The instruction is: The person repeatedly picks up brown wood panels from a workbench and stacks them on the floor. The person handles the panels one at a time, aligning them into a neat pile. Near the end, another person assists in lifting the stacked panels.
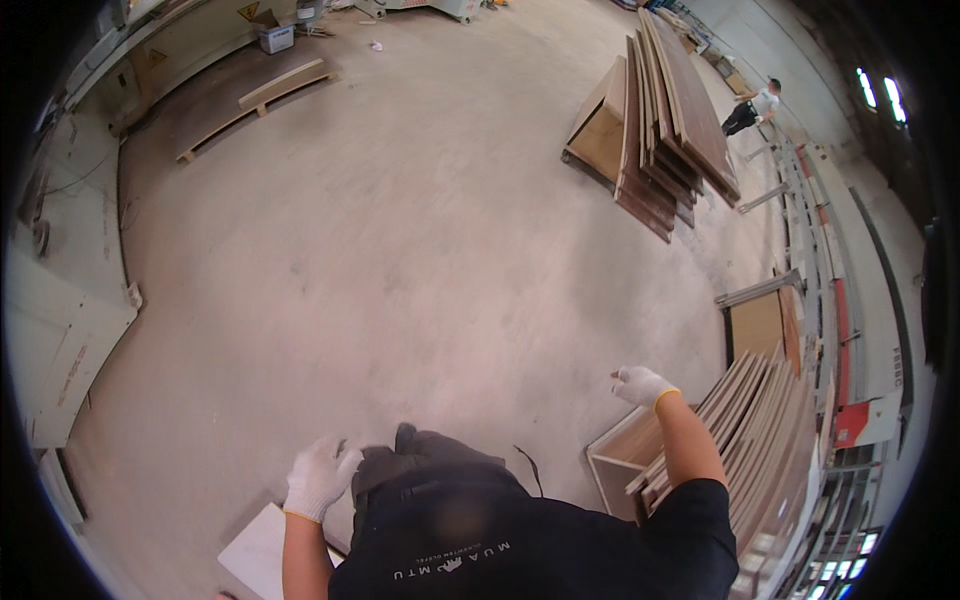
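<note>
My left hand [322, 476], in a white knit glove with a yellow cuff edge, hangs beside my dark trousers [430, 462]. Its fingers are loosely bent and apart, with nothing seen in them. My right hand [642, 387], gloved the same way with some fingertips bare, is held out over the floor to the right. Its fingers point left, slightly curled, and hold nothing visible. Closest to the right forearm is a row of leaning brown boards [750, 415]. A pale flat panel [258, 553] lies low beside my left forearm.
More tall boards [665, 120] lean against a wooden stand [602, 125] at the far right, with a person [762, 106] beyond. A long machine [845, 310] runs along the right. Pale machinery [75, 270] flanks the left, near a low wooden pallet [255, 108] on the concrete floor [400, 250].
</note>
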### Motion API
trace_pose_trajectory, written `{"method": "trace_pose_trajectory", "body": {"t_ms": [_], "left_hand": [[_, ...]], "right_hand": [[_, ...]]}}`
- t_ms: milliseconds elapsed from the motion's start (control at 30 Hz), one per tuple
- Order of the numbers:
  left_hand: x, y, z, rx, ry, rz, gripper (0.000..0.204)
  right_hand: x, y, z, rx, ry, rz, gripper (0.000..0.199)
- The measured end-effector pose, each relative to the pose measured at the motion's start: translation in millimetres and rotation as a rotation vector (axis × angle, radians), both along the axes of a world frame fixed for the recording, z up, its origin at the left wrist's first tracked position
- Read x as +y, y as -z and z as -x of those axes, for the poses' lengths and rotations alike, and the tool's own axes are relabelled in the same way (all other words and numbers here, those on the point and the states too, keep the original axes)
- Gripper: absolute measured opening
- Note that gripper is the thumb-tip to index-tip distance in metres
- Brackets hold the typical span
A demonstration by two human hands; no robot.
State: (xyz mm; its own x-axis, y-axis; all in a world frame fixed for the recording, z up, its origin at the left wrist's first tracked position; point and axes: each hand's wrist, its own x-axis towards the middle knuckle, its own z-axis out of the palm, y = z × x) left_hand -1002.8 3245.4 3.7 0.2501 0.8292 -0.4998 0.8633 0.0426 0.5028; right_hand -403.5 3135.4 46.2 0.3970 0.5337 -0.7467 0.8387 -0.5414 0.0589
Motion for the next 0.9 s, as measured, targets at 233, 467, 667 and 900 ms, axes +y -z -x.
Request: {"method": "trace_pose_trajectory", "body": {"t_ms": [233,467,667,900], "left_hand": [[265,4,-79,0.050,0.153,-0.031,0.051],[538,3,-224,0.070,0.372,-0.167,0.051],[718,-18,-368,-0.149,0.456,-0.144,0.049],[887,0,-548,0.235,0.656,-0.004,0.052]], "right_hand": [[217,-20,-55,0.061,0.249,-0.210,0.052],[338,26,-119,0.198,0.521,-0.350,0.046],[362,123,-165,0.392,0.756,-0.137,0.043],[544,203,-287,0.436,1.525,-0.529,0.044]]}}
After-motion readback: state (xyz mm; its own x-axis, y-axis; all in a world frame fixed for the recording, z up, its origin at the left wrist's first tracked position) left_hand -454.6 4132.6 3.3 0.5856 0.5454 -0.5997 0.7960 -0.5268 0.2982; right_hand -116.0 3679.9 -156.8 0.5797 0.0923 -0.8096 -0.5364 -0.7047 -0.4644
